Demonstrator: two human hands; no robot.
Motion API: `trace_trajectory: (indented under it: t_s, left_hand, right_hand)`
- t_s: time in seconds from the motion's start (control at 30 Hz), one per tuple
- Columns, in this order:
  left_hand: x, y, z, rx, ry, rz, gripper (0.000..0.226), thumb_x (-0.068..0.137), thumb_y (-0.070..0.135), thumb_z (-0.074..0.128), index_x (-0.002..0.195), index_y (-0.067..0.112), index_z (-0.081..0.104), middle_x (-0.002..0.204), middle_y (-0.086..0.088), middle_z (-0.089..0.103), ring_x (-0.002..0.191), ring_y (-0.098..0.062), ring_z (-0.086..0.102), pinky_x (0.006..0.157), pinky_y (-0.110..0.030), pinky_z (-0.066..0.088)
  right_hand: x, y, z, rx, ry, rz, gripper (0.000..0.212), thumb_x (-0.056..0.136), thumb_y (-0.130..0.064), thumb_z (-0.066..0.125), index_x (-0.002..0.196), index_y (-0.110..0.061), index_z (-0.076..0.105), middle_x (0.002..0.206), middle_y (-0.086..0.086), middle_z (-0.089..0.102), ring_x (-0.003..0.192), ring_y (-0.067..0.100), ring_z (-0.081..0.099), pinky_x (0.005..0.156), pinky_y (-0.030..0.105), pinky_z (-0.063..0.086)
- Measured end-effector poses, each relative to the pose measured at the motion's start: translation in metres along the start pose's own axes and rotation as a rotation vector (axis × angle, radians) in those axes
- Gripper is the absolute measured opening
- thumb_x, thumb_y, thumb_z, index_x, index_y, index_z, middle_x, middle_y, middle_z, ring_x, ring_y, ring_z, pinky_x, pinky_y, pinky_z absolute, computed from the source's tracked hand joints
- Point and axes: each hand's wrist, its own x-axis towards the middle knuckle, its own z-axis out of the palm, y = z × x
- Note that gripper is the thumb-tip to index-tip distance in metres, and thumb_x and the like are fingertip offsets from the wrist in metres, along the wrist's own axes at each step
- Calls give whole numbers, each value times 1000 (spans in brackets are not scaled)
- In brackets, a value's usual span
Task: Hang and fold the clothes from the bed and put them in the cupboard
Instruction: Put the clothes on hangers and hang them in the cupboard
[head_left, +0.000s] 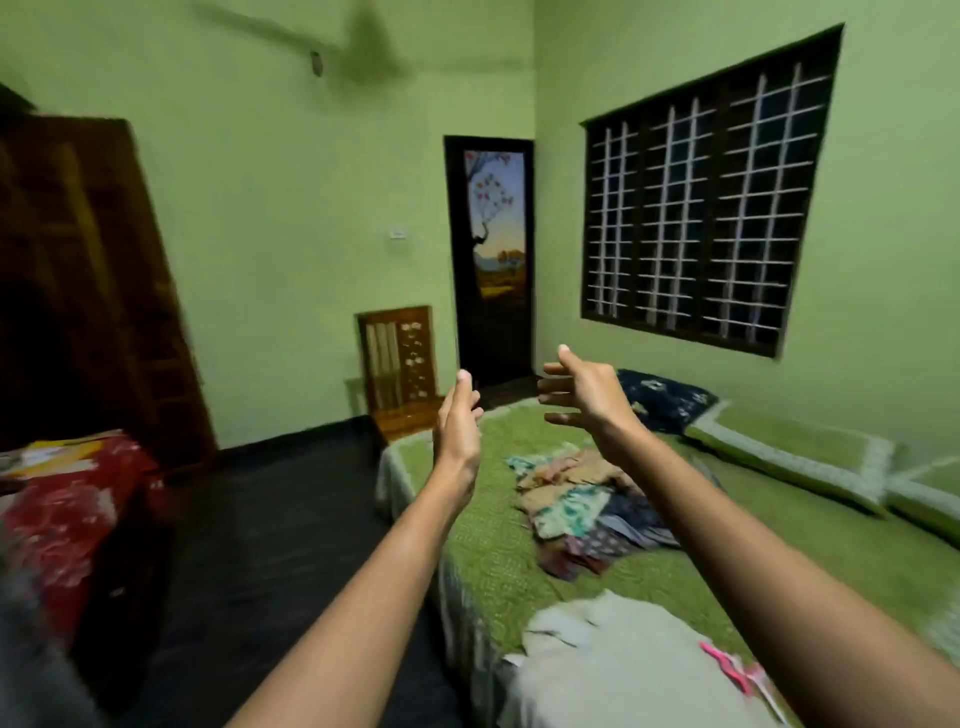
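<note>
Head view: we hold two hands in the air, left hand (457, 426) with fingers straight and together, right hand (584, 397) with fingers spread. One pile of clothes (582, 504) lies on the bed (483, 551) below our right fingers; one cupboard (88, 270) stands far left of them.

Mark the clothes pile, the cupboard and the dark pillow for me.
clothes pile (587, 499): head view, middle of the heap.
cupboard (88, 270): head view, its brown wooden front, far left.
dark pillow (662, 400): head view, centre of its patterned cover.
</note>
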Motion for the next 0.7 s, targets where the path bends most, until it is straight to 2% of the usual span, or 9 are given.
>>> trace_trajectory:
  t_s: [0.07,0.13,0.2,0.3,0.37,0.47,0.6,0.7]
  left_hand:
    - [12,-37,49,5,-73,-46,53,99,42,28,143,14,35,145,-11,40,131,-25,40,105,-37,29]
    - [24,-71,91,19,-133,-74,52,100,41,29,143,13,36,144,-10,40,130,-25,41,99,-32,31]
    - [41,-115,134,27,-182,-124,50,100,39,29,142,13,37,144,-10,41,131,-24,41,101,-31,31]
    - [69,-181,186,46,-228,-219,49,100,40,30,140,13,39,144,-9,42,130,-24,42,107,-36,32]
    - [85,-227,221,56,-240,-328,48,100,37,29,139,11,41,142,-12,44,128,-25,44,104,-33,33]
    - [98,-292,263,98,-268,-453,48,100,36,29,138,8,42,141,-12,45,129,-25,44,108,-36,30]
    - [95,-383,305,163,-302,-616,49,100,38,32,139,10,42,143,-7,43,131,-23,41,111,-37,29]
    - [83,-454,330,256,-318,-738,49,99,44,31,135,14,48,139,-4,48,125,-22,47,109,-40,32]
  right_hand:
    - [18,21,-51,-35,75,34,36,98,-39,44,99,-8,62,98,12,63,82,22,59,74,35,48]
    - [40,46,-96,-38,145,75,39,98,-39,44,104,-5,62,100,13,63,80,22,59,72,34,48]
    - [65,74,-143,-40,217,124,42,98,-36,44,109,0,60,97,14,63,73,20,58,64,30,46]
    - [100,124,-202,-55,291,197,38,100,-33,41,106,-1,60,85,11,61,66,18,57,52,23,44]
    - [121,165,-239,-76,333,258,36,100,-33,41,98,-4,62,83,10,61,66,17,57,56,25,43]
    - [139,230,-291,-60,404,379,31,100,-32,40,82,-14,58,82,9,60,63,15,54,58,25,39]
    - [139,322,-348,-57,500,570,26,101,-25,39,96,-8,58,76,8,58,60,17,52,56,24,39]
    - [126,399,-384,-88,546,725,29,99,-22,41,84,-7,61,73,8,59,58,18,53,53,24,40]
